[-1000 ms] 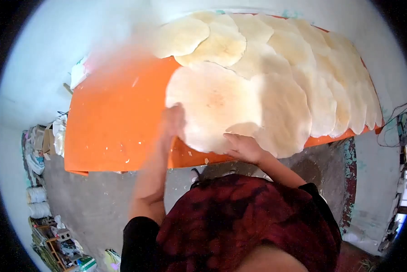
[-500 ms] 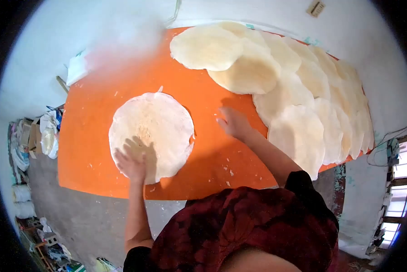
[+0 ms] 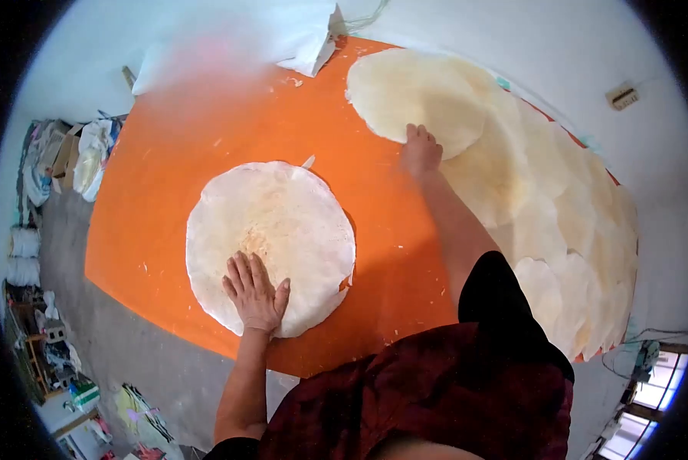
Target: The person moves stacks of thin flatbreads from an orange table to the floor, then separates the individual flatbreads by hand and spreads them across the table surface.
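A pale round flatbread sheet [image 3: 283, 222] lies alone on the orange table cover [image 3: 183, 161]. My left hand [image 3: 255, 294] rests flat on its near edge, fingers spread. My right hand [image 3: 420, 150] reaches across the table and touches the near edge of another round sheet [image 3: 409, 88] at the far side. That sheet is the top end of a row of several overlapping sheets [image 3: 558, 222] running down the right side of the table.
A white cloth or bag [image 3: 283, 34] lies at the table's far edge. The grey floor [image 3: 122, 345] is left of the table, with bags and clutter [image 3: 60, 165] along the wall. A window [image 3: 658, 391] shows at lower right.
The single sheet has been slid left off the row onto bare orange cover. My left hand now lies flat on it, and my right hand has reached to the far sheet's edge.
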The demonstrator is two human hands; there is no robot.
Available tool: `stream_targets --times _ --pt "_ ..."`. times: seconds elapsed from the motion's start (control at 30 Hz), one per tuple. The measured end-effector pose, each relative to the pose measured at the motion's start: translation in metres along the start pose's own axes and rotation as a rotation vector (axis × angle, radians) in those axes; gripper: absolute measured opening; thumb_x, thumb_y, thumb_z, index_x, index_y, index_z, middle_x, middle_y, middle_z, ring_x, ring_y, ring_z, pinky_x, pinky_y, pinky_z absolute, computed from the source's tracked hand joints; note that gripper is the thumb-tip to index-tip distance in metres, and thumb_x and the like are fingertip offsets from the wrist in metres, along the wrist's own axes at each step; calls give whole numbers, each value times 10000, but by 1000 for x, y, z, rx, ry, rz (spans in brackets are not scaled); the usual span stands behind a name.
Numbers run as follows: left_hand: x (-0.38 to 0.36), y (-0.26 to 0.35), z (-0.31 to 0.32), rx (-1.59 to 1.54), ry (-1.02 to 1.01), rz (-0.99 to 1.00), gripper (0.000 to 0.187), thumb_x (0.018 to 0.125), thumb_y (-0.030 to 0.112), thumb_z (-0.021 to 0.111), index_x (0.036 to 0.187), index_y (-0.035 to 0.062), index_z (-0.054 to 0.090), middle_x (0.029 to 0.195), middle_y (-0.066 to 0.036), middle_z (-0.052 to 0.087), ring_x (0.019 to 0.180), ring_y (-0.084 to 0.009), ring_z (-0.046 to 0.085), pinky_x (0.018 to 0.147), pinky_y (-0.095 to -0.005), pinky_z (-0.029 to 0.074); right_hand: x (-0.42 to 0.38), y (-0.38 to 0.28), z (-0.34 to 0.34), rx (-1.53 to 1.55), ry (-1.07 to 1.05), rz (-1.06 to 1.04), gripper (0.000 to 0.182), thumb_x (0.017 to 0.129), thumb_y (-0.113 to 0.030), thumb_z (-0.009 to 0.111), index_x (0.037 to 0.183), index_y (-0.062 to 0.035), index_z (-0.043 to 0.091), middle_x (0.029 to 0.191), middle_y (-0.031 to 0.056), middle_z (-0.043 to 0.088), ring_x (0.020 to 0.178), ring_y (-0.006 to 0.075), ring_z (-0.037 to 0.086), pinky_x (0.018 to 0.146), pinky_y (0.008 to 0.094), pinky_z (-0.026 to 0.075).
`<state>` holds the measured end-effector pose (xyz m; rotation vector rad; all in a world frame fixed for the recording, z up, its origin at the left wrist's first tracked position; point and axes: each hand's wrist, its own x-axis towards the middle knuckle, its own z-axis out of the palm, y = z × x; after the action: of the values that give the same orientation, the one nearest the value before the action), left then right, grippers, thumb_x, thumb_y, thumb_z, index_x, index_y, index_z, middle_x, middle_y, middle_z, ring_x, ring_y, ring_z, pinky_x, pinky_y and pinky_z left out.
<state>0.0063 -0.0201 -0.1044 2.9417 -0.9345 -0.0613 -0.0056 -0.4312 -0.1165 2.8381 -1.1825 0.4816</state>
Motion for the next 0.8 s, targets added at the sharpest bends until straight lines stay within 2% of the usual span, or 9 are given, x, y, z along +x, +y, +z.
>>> stream_targets --times 0.07,0.27,0.4,0.47,0.53,0.6,0.67,0.73,0.8 --pt "0 -2 1 -2 16 10 749 812 546 354 1327 19 221 1390 -223 128 1292 -381 71 1002 -543 63 20 9 -2 155 -224 136 261 753 -251 558 930 -60 533 960 163 566 874 317 557 746 435 443" --pt "-3 -1 -1 -25 21 -3 758 801 547 374 1326 20 225 1388 -226 133 1292 -380 70 998 -550 62 26 38 -63 347 -87 -133 255 780 -281 480 812 -39 556 813 198 594 745 354 567 694 406 463" --pt "-7 -9 9 -73 78 35 774 789 553 390 1322 14 230 1387 -228 136 1290 -383 71 994 -557 61 -70 -24 -160 1110 -606 173 249 798 -235 482 787 -2 569 667 81 592 531 190 548 495 313 462" --pt "-3 -4 -20 -136 -32 49 694 768 432 522 1263 -11 319 1326 -240 256 1227 -388 231 962 -522 226 -119 -46 -157 1249 -783 146 206 824 -232 503 863 -47 585 689 21 570 516 98 518 464 235 434" --pt "4 -6 4 -1006 -176 77 553 787 299 564 1202 -22 390 1202 -211 429 1098 -299 440 861 -301 397 -168 -78 -155 1370 -970 211 191 840 -216 498 887 -42 560 761 15 563 594 85 528 498 234 448" --pt "-15 33 -62 -1596 -250 -61 450 864 259 494 1224 22 367 1114 -112 515 984 -214 522 795 -314 439 -212 -92 -122 1384 -1019 -49 163 846 -187 504 893 -35 538 795 3 543 678 71 521 548 240 459" --pt "-21 37 -63 -1968 -530 -307 390 875 240 487 1194 39 386 1101 -83 510 922 -176 543 765 -295 452 -239 -110 -122 941 -718 -565 136 839 -167 519 889 -41 531 786 -6 533 698 67 513 570 244 459" --pt "-30 33 -62 -2089 -602 -316 386 861 245 520 1179 57 409 1045 -65 531 900 -142 526 752 -286 444 -254 -113 -122 1000 -749 -505 122 832 -154 529 893 -49 529 784 -11 528 705 65 509 588 243 458" --pt "-37 35 -63 -2127 -607 -287 360 851 229 542 1153 64 431 995 -49 543 861 -118 515 726 -271 438 -257 -106 -118 1547 -1075 162 119 828 -150 534 905 -58 532 789 -11 530 699 66 510 603 239 454"
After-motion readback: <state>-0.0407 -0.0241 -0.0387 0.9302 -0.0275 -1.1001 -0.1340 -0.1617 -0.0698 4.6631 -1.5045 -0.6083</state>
